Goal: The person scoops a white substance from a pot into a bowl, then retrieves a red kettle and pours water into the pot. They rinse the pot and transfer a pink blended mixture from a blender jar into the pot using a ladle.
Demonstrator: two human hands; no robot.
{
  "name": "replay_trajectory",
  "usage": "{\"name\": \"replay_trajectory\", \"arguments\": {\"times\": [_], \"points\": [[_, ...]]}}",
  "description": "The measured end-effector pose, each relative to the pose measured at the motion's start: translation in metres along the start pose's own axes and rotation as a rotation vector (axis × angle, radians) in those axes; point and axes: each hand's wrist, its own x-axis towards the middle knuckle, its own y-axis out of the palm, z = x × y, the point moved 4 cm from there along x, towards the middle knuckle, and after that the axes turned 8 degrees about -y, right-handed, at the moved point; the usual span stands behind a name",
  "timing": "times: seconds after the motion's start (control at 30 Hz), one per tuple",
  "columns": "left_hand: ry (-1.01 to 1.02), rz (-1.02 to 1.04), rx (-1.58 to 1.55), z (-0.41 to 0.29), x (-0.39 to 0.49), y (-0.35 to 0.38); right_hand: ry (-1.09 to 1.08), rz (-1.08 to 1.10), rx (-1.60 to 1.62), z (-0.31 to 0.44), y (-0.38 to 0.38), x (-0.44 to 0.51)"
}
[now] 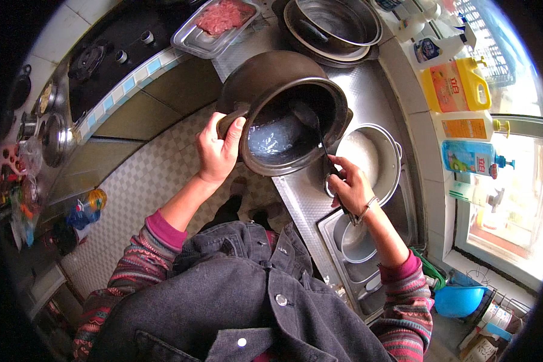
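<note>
A dark clay cooking pot (276,72) is tilted with its mouth towards me. My left hand (220,147) grips the pot's side handle, thumb on top. Some clear liquid glints on the pot's inner wall. My right hand (350,185) holds the dark handle of a ladle (307,114), whose head is inside the pot. Below and beside the pot's right side stands a large light metal pot (380,151) containing whitish, cloudy matter. Under my right wrist, a smaller metal pot (357,251) sits in the sink.
Raw meat (219,17) lies in a clear tray (192,43) beside the black stove (95,59). Stacked pans (330,27) stand at the counter's back. A yellow detergent jug (454,85) and several bottles line the window ledge. A blue basin (459,301) is at lower right.
</note>
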Motion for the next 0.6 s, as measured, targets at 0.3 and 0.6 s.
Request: {"name": "replay_trajectory", "arguments": {"times": [0.3,0.6], "points": [[-0.022,0.0,-0.002,0.002,0.005,0.002,0.475,0.259,1.141,-0.008,0.041,-0.005],[-0.169,-0.058,-0.113,0.011,0.013,-0.007,0.113,0.237,0.624,0.051,0.037,0.012]]}}
